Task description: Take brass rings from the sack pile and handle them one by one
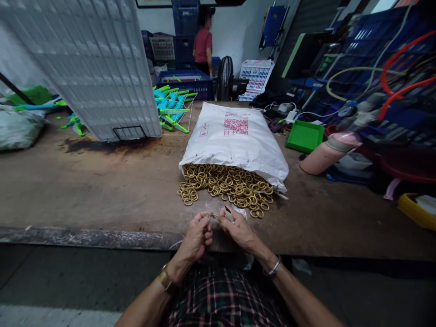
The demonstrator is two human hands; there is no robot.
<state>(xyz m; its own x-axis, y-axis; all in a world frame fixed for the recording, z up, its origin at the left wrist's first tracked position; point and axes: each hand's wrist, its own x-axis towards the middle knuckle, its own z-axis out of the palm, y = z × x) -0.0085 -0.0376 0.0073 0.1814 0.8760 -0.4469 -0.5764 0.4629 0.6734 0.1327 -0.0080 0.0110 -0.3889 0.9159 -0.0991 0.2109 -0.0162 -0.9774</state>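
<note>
On the stained worktop (102, 190), the left hand (197, 236) and right hand (240, 229) pinched one small brass ring (215, 215) between their fingers at 6 o'clock of the ring pile (226, 186); a slackened pinch risked dropping it over the near edge.

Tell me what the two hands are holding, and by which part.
The left hand and right hand pinch a small brass-coloured piece between their fingertips; which part cannot be told.

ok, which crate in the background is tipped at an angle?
The white crate right of the fan; it leans tilted, while the blue crate sits flat.
</note>
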